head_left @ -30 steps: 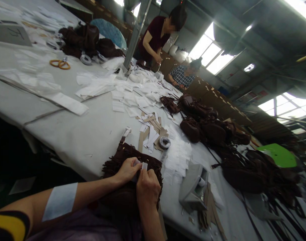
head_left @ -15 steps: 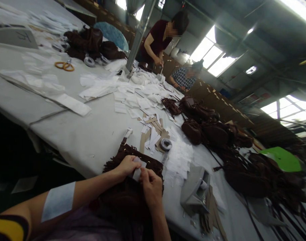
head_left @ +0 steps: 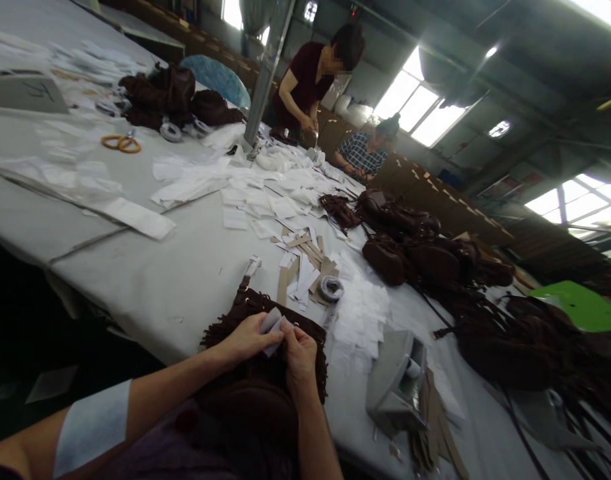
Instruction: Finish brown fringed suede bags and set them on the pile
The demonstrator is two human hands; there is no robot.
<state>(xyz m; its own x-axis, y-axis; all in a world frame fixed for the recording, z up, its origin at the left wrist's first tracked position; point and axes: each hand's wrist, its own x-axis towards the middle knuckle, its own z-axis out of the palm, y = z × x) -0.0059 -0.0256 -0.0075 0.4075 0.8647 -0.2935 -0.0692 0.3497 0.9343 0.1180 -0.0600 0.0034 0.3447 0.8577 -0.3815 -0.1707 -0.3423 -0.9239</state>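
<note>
One thin, pale slip [head_left: 270,324] is pinched in the fingertips of both left hand [head_left: 248,336] and right hand [head_left: 301,353], over one dark-brown fringed bag [head_left: 246,305] at the table [head_left: 195,280] edge; likely fault: creasing or tearing, should the pinches pull unevenly.

Tabletop [head_left: 185,280] passable left of bag [head_left: 255,383]; dispenser [head_left: 391,387] obstructs right.

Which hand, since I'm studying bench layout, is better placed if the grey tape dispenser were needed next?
Probably the right hand: it is nearer the grey tape dispenser, while the left hand is farther across the brown bag. Both hold the pale sheet, so the right might need to release first.
</note>
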